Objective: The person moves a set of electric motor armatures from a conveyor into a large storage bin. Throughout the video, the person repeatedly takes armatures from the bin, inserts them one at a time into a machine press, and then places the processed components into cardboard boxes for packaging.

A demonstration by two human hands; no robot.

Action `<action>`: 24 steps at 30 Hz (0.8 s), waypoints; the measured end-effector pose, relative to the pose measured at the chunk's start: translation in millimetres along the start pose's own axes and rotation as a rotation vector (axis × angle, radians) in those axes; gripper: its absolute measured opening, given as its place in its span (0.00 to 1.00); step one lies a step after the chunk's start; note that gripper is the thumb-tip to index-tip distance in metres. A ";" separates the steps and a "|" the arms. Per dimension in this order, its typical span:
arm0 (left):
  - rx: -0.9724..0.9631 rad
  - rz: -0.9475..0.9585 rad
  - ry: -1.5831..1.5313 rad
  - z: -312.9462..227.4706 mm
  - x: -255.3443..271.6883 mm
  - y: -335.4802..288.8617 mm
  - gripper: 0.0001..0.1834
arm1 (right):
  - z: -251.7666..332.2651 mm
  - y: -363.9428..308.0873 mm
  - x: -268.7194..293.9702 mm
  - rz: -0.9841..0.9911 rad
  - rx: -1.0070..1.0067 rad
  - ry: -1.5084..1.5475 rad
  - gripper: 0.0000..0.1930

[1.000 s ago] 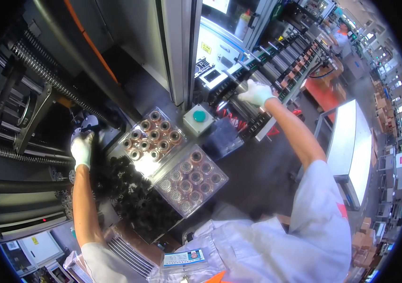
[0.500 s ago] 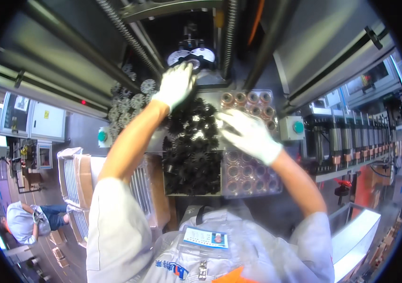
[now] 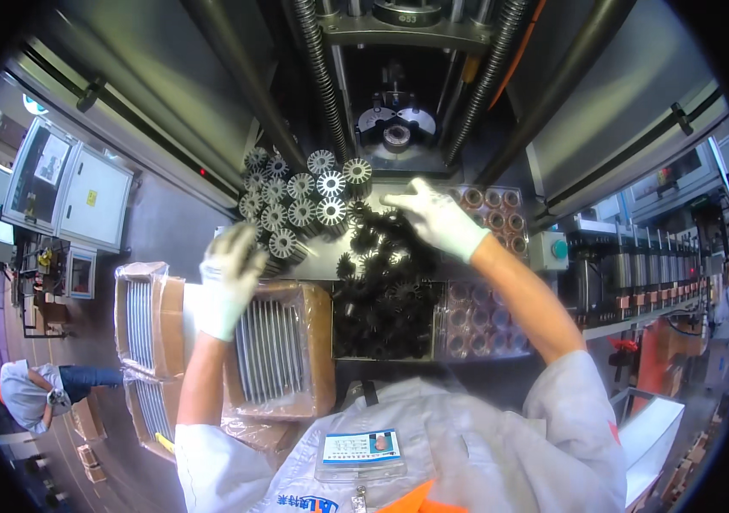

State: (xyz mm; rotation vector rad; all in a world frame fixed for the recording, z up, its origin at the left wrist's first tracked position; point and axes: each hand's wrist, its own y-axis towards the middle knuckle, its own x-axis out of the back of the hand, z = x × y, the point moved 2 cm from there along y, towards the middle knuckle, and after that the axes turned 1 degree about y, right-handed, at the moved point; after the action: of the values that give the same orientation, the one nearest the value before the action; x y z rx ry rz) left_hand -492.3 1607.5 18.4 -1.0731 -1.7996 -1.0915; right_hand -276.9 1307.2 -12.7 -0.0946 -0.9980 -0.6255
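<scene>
My left hand [image 3: 232,269], in a white glove, is at the left front corner of the work surface with its fingers spread and bent down. What lies under it is hidden. My gloved right hand [image 3: 440,218] hovers over the right side of the bench, thumb and forefinger apart, with nothing seen between them. Close to it are black toothed pieces [image 3: 386,312] in a heap and a clear tray of copper-coloured rings [image 3: 472,198]. Slotted round metal cores [image 3: 300,212] stand grouped between my hands. A round part [image 3: 396,136] sits in the press fixture [image 3: 373,118].
Dark guard bars [image 3: 249,85] and coiled hoses [image 3: 322,77] frame the press. A green button [image 3: 559,249] is on a box at the right. A second ring tray [image 3: 480,321] lies nearer me. Cartons of metal rods [image 3: 322,342] stand at left; another person [image 3: 29,389] is farther off.
My left hand has drawn back from the press fixture to the left front, uncovering the round part there. My right hand stays beside the ring tray. The whole view has shifted.
</scene>
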 end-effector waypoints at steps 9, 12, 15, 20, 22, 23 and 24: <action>-0.108 -0.265 0.024 11.0 17.6 3.2 0.18 | 1.8 -58.7 36.1 -0.133 -0.260 0.688 0.12; -0.043 -0.192 0.128 77.3 -2.7 -22.1 0.15 | -4.8 -26.0 46.5 -0.302 -0.129 0.547 0.13; -0.012 -0.020 0.099 90.9 -11.4 -13.6 0.13 | -33.0 38.1 52.6 -0.450 -0.328 0.612 0.15; 0.042 -0.077 0.054 99.0 -10.4 -25.1 0.16 | -10.0 19.5 30.8 -0.451 -0.376 0.804 0.14; 0.012 -0.058 0.136 106.8 -16.2 -21.7 0.16 | -1.3 -12.6 28.3 -0.438 -0.304 0.823 0.16; -0.029 0.023 0.181 94.5 -7.4 -12.6 0.18 | -1.8 -38.8 20.6 -0.451 -0.283 0.806 0.17; -0.066 -0.002 0.243 94.9 -4.6 -15.2 0.18 | 2.3 -55.8 18.4 -0.335 -0.399 0.893 0.18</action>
State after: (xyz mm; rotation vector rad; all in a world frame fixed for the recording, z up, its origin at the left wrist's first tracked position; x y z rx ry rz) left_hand -521.2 1689.5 -22.9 -0.9327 -1.5826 -1.2343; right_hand -301.3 1253.8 -7.9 0.0083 -0.0114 -1.0430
